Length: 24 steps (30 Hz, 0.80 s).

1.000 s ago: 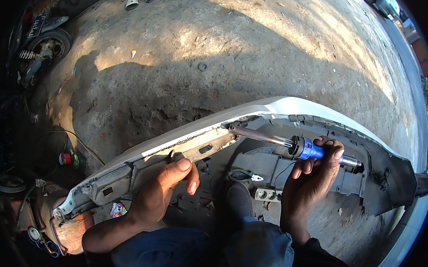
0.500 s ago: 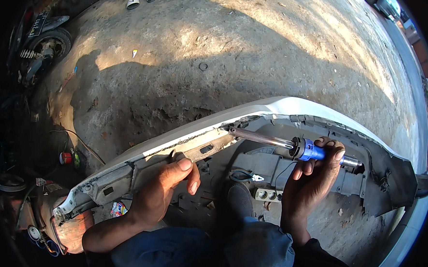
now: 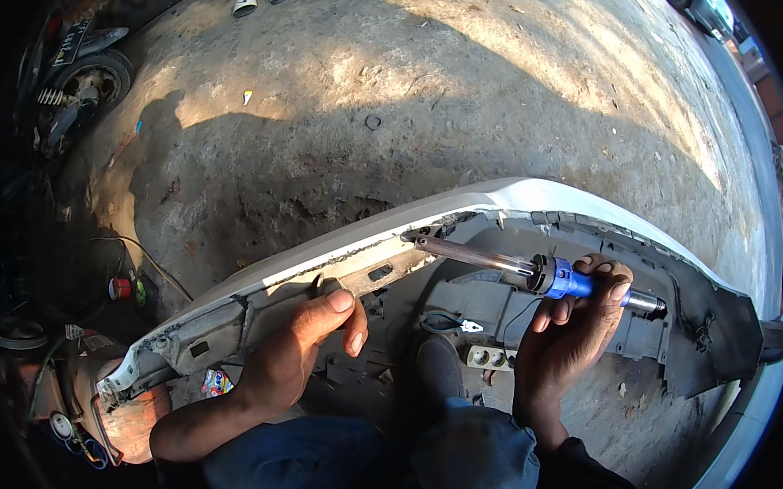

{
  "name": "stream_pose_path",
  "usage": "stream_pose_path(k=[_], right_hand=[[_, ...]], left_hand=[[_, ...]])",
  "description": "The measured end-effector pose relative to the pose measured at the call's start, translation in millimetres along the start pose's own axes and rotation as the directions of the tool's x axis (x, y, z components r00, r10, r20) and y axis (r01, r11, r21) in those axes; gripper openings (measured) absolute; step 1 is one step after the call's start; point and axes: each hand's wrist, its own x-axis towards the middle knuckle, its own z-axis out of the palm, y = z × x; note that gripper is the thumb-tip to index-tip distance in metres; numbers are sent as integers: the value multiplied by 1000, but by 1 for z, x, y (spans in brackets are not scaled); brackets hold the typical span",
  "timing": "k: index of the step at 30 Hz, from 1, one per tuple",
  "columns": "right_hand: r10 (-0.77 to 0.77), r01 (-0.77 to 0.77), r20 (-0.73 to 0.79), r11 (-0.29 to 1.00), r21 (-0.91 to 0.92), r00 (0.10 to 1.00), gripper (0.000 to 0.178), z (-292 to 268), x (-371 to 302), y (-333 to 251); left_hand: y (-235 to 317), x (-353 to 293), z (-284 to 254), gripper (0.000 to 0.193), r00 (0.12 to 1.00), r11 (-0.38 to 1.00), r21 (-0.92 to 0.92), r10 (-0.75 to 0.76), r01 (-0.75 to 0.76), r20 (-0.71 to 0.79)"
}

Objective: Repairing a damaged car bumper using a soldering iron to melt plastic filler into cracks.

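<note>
A long white car bumper point(image 3: 393, 216) lies across in front of me, its grey inner side toward me. My left hand point(image 3: 321, 325) grips its near edge, thumb on top and fingers curled; a small dark bit by the thumb tip is too small to make out. My right hand point(image 3: 578, 321) is wrapped round the blue handle of a soldering iron point(image 3: 567, 278). The iron's metal barrel points left, and its tip end is at the bumper's rough inner edge, left of the middle. Whether the tip touches the plastic I cannot tell.
Beyond the bumper's inner side are pliers point(image 3: 452, 323) and a white socket strip point(image 3: 492, 357), near my shoe point(image 3: 439, 367). An orange tank point(image 3: 134, 421) stands at the lower left, a motorcycle wheel point(image 3: 94, 83) at the upper left. Slippers point(image 3: 245, 5) lie on the far ground.
The soldering iron's tip end has shifted very slightly left and down along the bumper edge. My left hand keeps its place.
</note>
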Motion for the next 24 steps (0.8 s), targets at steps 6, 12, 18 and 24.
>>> stream_pose_path(k=[6,12,18,24], right_hand=[[-51,52,29,998,-25,998,28,1,-1,-2],[-110,111,17,989,-93,994,30,3,-5,-7],[-138,141,30,979,-151,990,32,2,-7,-11],[-145,149,38,974,-171,989,34,4,-8,-10]], left_hand=[[3,-1,3,39,999,1000,2,-16,16,-29],[5,0,6,37,997,996,75,-45,50,-66],[6,-1,6,34,997,996,64,-51,55,-65],[7,-2,5,38,997,996,51,-68,71,-48]])
